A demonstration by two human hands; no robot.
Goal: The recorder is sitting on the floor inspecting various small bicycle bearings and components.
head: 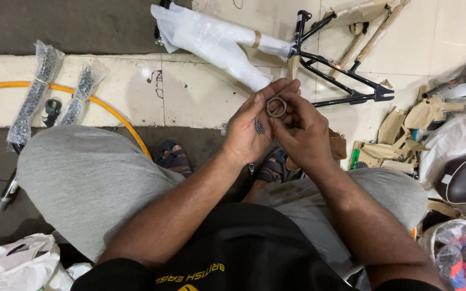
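Head view: both hands' fingers (284, 89) pinch a metal ring (276, 106) above cream floor tiles (190, 91).

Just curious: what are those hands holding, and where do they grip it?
A small metal ring, pinched at its rim between the fingertips of both hands: left hand, right hand.

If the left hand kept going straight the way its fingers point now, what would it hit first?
Probably the metal ring it already pinches with the right hand. Past that, the left hand points toward the black bike frame on the floor, though depth is unclear.
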